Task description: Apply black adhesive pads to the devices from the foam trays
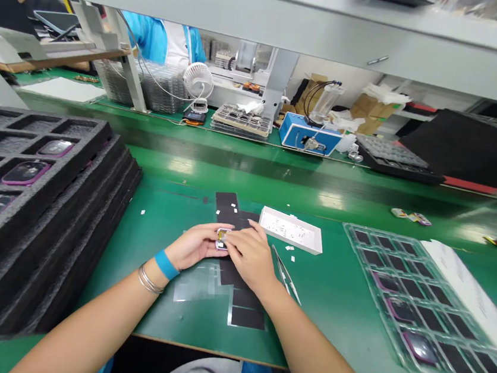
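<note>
My left hand (195,243), with a blue band and bracelets at the wrist, grips a small smartwatch case (221,244) by its edges. The case's open inside shows yellow and white parts within a pale purple rim. Over its right side, the bent fingers of my right hand (252,256) are closed on the case; any tiny piece under the fingertips is hidden. Black film sheets (248,318) and clear film (194,288) lie below the hands. Beside my right hand lie metal tweezers (286,273). Just beyond it is a shallow white box (292,230) holding small bits.
Stacked black foam trays (95,193) with purple-rimmed watch parts stand at left. A clear plastic tray (410,301) with dark screens is at right, beside a white sheet (473,296). A fan (198,82) and blue machine (310,135) stand behind, below a grey shelf beam (260,8). Another person (166,39) sits beyond.
</note>
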A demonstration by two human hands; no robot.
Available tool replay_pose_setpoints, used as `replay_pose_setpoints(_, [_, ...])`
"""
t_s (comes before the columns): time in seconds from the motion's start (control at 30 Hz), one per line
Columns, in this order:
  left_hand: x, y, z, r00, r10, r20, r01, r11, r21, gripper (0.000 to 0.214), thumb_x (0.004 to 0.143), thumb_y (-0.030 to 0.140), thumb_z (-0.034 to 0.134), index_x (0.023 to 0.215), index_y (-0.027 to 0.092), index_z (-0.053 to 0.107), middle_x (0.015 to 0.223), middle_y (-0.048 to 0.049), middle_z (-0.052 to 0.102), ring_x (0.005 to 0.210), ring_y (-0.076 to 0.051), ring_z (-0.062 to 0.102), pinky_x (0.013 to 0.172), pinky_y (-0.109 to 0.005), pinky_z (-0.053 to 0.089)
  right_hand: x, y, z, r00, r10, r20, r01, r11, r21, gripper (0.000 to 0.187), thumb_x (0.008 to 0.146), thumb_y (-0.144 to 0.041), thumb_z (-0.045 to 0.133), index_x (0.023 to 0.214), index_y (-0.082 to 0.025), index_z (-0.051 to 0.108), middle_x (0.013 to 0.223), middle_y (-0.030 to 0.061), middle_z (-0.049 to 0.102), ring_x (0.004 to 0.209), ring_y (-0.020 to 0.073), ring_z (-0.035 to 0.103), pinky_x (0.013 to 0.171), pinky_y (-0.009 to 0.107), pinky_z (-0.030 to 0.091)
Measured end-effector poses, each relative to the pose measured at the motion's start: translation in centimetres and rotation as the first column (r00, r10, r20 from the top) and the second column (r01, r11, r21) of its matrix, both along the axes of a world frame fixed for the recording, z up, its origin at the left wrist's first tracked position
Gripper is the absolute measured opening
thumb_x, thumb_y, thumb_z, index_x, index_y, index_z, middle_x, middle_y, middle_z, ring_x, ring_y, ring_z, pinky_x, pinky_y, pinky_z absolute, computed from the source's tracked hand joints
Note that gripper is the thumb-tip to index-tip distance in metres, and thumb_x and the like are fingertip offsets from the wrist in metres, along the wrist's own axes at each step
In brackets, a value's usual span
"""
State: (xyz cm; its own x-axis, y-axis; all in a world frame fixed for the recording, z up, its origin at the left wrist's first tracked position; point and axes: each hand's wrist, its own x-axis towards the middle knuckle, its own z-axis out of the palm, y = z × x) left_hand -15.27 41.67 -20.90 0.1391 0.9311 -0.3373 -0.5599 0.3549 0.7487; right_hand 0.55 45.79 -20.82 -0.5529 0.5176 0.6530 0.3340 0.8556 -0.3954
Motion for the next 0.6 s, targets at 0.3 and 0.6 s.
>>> replay_pose_setpoints(0.3, [-0.5,-0.2,0.5,0.997,-0.009,-0.082,0.021,0.988,0.154,0.042,0.073,0.02,0.07,0.114,0.016,0.061,0.106,-0.0112,0.066,0.091,-0.019,0.064,0.084,-0.033,0.052,0.1,0.4,-0.8,0.973,0.023,-0.228,-0.131,0.87,-0.475,0.022,0.079,-0.023,0.062,0.101,-0.023,0.061,0.114,0.0086,0.057,0.106,0.0207,0.055,0.091,0.041,0.047])
replay_pose_setpoints(0.6, [-0.1,-0.3,-0.2,0.982,-0.011,-0.191,0.082,0.925,0.37,0.05,0.074,0.027,0.072,0.117,0.022,0.046,0.094,-0.0062,0.067,0.088,-0.019,0.064,0.08,-0.034,0.051,-0.6,-0.2,-1.4,0.904,0.011,-0.426,-0.379,0.48,-0.792,0.039,0.073,-0.028,0.067,0.11,-0.02,0.057,0.101,0.0064,0.066,0.093,0.0195,0.064,0.084,0.036,0.053])
